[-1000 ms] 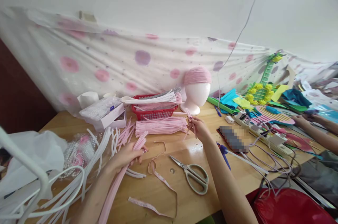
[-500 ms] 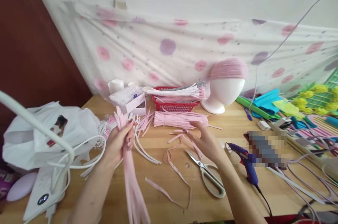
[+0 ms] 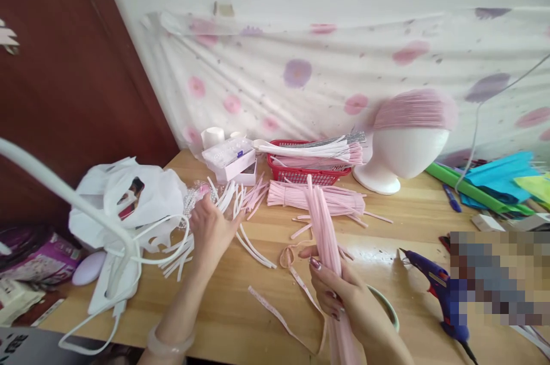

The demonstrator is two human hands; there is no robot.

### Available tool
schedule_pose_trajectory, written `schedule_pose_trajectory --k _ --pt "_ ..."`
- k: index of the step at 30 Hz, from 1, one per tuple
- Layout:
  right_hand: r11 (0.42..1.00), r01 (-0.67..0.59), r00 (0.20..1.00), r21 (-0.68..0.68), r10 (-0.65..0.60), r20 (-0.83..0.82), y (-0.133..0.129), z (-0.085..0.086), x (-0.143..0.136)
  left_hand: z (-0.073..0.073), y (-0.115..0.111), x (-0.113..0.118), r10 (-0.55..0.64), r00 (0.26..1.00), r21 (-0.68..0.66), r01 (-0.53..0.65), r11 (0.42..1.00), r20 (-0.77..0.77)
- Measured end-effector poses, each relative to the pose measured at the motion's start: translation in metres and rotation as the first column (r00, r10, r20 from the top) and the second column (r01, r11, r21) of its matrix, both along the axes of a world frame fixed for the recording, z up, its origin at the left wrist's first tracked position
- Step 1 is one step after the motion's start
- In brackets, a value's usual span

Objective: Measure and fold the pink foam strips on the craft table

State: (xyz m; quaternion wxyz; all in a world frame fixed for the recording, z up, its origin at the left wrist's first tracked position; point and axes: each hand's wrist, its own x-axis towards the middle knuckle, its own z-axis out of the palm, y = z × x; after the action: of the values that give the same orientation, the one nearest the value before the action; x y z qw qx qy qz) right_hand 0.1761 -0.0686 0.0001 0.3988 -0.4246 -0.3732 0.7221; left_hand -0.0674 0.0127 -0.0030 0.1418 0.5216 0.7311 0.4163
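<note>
Grips a long bundle of pale pink, fuzzy craft stems (image 3: 324, 227) in the right hand (image 3: 337, 287), with fingers curled closed around it, above the pale wooden tabletop (image 3: 227, 307). Extends the left hand (image 3: 212, 233) near loose white fuzzy stems (image 3: 226, 196), with thumb spread wide from the fingers; cannot tell whether touching them. Has a second pink bundle (image 3: 283, 194) lying just before a red plastic mesh basket (image 3: 301, 175).
</note>
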Motion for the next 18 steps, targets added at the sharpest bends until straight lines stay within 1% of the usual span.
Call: schedule_pose_trajectory --k 2,4,6,8,10,13,16,18 --pt "0.999 -0.032 0.998 -0.040 0.030 -0.062 0.000 -0.006 0.001 -0.019 -0.003 -0.007 0.067 0.989 -0.092 -0.079 0.993 -0.131" --pt "0.996 -0.069 0.993 -0.049 0.064 -0.097 0.001 -0.009 -0.002 -0.032 -0.007 -0.004 0.072 0.970 -0.166 -0.112 0.980 -0.233" --pt "0.996 -0.085 0.992 -0.030 0.081 -0.100 0.001 -0.010 -0.004 -0.037 -0.008 0.002 0.045 0.954 -0.229 -0.117 0.966 -0.297" --pt "0.997 -0.080 0.992 -0.015 0.078 -0.095 0.001 -0.009 -0.004 -0.036 -0.005 0.006 0.007 0.946 -0.289 -0.105 0.952 -0.323" --pt "0.998 -0.063 0.993 -0.018 0.061 -0.100 0.000 -0.008 -0.001 -0.032 0.001 0.005 -0.031 0.951 -0.356 -0.084 0.931 -0.306" --pt "0.999 -0.037 0.993 -0.019 0.035 -0.113 -0.001 -0.011 0.004 -0.025 0.014 -0.007 -0.067 0.975 -0.458 -0.039 0.888 -0.213" --pt "0.999 -0.035 0.993 -0.034 0.031 -0.115 -0.001 -0.017 0.008 -0.020 0.023 -0.024 -0.051 0.996 -0.537 0.005 0.844 -0.069" --pt "0.998 -0.037 0.993 -0.041 0.033 -0.111 -0.001 -0.020 0.010 -0.017 0.025 -0.037 -0.012 0.999 -0.546 0.029 0.838 0.035"
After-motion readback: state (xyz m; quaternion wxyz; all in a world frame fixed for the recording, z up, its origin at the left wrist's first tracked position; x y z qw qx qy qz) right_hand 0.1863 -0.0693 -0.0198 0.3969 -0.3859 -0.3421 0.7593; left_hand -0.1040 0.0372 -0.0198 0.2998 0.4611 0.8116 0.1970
